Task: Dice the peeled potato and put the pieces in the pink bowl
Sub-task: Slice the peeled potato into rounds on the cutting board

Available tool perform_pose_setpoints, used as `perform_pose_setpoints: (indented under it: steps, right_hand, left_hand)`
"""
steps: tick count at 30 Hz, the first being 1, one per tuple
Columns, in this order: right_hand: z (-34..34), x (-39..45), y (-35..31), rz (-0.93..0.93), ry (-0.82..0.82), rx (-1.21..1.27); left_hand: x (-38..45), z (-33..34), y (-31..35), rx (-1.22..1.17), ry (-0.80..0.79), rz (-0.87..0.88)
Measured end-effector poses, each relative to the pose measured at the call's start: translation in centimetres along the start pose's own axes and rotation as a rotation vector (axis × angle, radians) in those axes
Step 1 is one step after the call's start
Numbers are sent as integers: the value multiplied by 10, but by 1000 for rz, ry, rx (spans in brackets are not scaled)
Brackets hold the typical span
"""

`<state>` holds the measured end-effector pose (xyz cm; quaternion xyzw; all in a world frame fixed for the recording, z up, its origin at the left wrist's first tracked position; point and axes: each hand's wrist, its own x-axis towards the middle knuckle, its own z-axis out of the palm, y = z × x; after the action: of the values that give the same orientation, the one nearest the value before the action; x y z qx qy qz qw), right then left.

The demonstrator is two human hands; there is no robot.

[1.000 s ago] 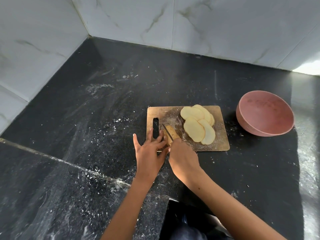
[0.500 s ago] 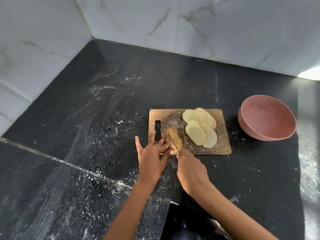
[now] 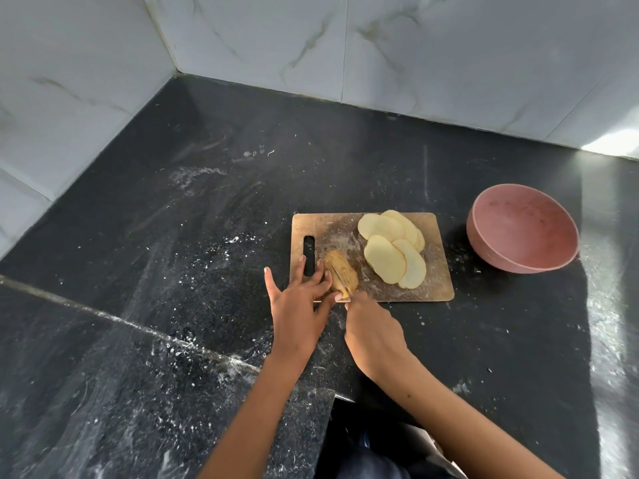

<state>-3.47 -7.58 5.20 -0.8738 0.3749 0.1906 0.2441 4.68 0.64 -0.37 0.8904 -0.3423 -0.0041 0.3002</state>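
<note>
A wooden cutting board (image 3: pixel 432 288) lies on the black counter. Several pale potato slices (image 3: pixel 390 250) overlap on its right half. The last end piece of potato (image 3: pixel 342 271) sits near the board's front left. My left hand (image 3: pixel 297 299) steadies that piece with straight fingertips against its left side. My right hand (image 3: pixel 373 330) grips a knife handle, and the thin blade (image 3: pixel 340 276) runs across the potato piece. The pink bowl (image 3: pixel 522 229) stands empty to the right of the board.
The black stone counter (image 3: pixel 173 236) carries white specks and smears. Marble-tiled walls (image 3: pixel 415 57) close it off at the back and left. A raised counter ledge (image 3: pixel 138 392) runs across the lower left, near my forearms.
The knife blade has settled across the end piece of potato, which has rolled slightly. My right hand has drawn back a little toward me. The left hand stays put.
</note>
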Motion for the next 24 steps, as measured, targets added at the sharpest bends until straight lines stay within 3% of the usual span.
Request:
perform_pose_setpoints:
  steps: [9, 16, 20, 24]
  right_hand:
    - [1, -38, 27, 54, -115, 21]
    - [-24, -38, 44, -13, -197, 111]
    - [-34, -37, 47, -75, -9, 233]
    - [-29, -20, 28, -117, 99, 192]
  left_hand:
    - [-2, 1, -1, 30, -3, 2]
    - [-7, 2, -2, 11, 27, 47]
    - [-8, 5, -6, 10, 36, 22]
    - [-8, 6, -5, -1, 55, -4]
